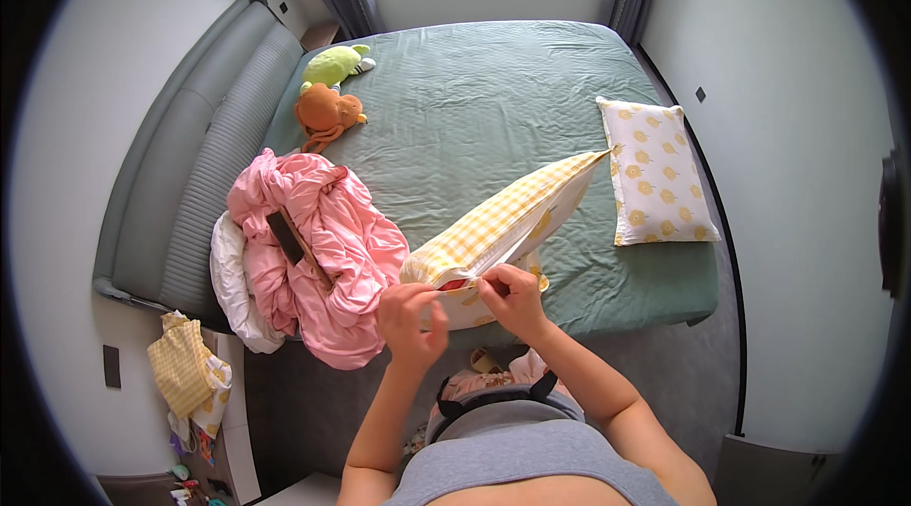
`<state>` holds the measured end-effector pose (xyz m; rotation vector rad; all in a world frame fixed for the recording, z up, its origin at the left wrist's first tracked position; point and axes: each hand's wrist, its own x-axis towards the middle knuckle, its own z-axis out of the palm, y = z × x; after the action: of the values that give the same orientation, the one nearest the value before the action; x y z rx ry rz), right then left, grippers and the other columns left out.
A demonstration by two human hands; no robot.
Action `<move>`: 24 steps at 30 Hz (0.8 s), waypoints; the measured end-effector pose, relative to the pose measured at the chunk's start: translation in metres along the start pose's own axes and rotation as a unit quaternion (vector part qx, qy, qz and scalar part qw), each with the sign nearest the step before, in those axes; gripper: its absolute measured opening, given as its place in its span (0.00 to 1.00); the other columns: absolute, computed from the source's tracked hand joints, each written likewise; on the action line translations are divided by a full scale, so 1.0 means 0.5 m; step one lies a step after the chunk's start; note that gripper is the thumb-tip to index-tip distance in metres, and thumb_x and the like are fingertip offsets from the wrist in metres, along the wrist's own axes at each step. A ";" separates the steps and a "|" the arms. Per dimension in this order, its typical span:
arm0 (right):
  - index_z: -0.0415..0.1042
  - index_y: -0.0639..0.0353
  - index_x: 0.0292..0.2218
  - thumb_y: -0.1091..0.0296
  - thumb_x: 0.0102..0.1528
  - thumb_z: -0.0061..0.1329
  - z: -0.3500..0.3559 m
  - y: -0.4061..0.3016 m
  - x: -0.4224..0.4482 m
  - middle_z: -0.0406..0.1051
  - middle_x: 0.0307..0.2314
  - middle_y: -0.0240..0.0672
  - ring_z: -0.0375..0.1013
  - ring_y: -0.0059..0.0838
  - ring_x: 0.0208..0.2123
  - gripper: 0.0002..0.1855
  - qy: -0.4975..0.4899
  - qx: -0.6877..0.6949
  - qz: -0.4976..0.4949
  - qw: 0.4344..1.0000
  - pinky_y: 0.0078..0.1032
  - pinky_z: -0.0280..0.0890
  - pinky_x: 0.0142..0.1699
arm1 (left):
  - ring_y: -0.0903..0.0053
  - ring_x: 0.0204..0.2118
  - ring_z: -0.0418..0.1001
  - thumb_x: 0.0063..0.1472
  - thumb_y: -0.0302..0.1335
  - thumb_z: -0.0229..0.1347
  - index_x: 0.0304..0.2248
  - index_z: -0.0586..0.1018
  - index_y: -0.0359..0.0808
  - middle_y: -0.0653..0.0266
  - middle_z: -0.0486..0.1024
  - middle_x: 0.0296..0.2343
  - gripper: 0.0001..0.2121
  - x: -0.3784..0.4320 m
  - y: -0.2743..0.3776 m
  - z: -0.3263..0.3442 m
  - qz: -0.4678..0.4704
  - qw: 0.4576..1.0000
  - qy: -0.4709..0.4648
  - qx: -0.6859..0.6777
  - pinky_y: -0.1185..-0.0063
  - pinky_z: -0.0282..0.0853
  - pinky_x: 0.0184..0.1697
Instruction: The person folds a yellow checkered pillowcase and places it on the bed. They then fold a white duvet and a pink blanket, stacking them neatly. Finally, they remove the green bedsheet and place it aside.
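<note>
A pillow in a yellow-checked and flower-print pillowcase (498, 221) lies at the near edge of the bed, its side opening facing me and a bit of red showing inside. My right hand (511, 296) pinches the edge of that opening between thumb and fingers. At the near left corner of the pillowcase is my left hand (414, 321), its fingers bent; whether they grip the fabric cannot be told. A second pillow with yellow flowers (658, 179) lies flat at the right side of the bed.
Pink bedding (320, 243) is heaped on the left, with a dark flat object (286, 237) on it and white bedding (238, 292) beside it. Two plush toys, green (331, 66) and orange (324, 111), lie near the grey headboard (206, 129). Yellow-checked cloth (181, 367) is draped at lower left.
</note>
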<state>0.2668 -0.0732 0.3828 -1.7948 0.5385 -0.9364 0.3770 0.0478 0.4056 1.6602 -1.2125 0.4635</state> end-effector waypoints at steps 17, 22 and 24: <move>0.71 0.50 0.25 0.69 0.37 0.52 -0.049 0.039 0.094 0.68 0.25 0.23 0.67 0.25 0.32 0.08 -0.138 -0.236 -0.290 0.917 0.32 0.58 0.45 | 0.79 0.29 0.64 0.42 0.32 0.60 0.23 0.79 0.45 0.77 0.67 0.19 0.05 -0.012 0.000 0.028 0.005 0.990 -0.013 0.138 0.71 0.50 0.42; 0.71 0.51 0.23 0.72 0.36 0.52 -0.037 0.037 0.090 0.69 0.22 0.23 0.67 0.26 0.28 0.08 -0.082 -0.210 -0.287 0.931 0.25 0.59 0.37 | 0.76 0.26 0.63 0.40 0.28 0.61 0.19 0.78 0.40 0.69 0.65 0.20 0.05 -0.018 -0.061 -0.034 -0.109 0.982 0.102 0.119 0.75 0.55 0.35; 0.71 0.53 0.23 0.73 0.36 0.51 -0.039 0.047 0.094 0.70 0.23 0.26 0.68 0.27 0.27 0.07 -0.070 -0.201 -0.278 0.937 0.26 0.59 0.37 | 0.75 0.27 0.63 0.41 0.28 0.61 0.21 0.77 0.37 0.67 0.65 0.22 0.06 -0.026 -0.102 -0.065 -0.167 0.966 0.161 0.110 0.76 0.57 0.35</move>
<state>0.2810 -0.1274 0.3818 -2.4375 0.1250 -1.1157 0.4236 0.0828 0.3850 1.8477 -0.6450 0.6439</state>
